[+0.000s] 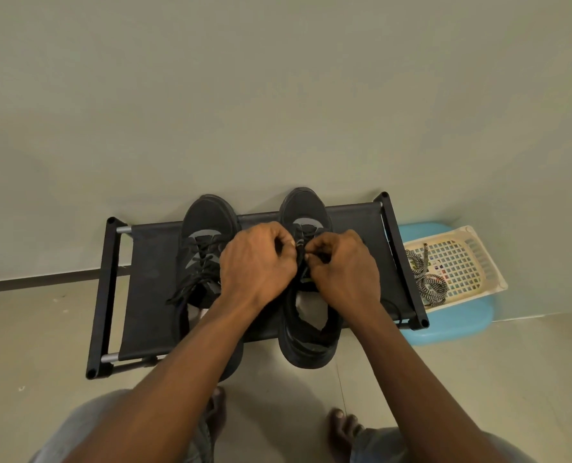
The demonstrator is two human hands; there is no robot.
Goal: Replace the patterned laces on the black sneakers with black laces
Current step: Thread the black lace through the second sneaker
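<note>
Pinching black lace (300, 251) over sneaker (306, 208) with left hand (258, 262) and right hand (343, 266), fingers curled tight on it; second sneaker (208, 215) alongside on rack (151, 262); patterned laces (431, 286) in basket (478, 252).

Black rack (151, 262), cream basket (491, 272) on blue stool (461, 325)

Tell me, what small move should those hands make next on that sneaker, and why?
Probably draw the black lace through the next eyelet and snug it. The left hand and right hand pinch it over the right sneaker; the left sneaker already carries black lacing, and the patterned laces lie in the basket.
</note>
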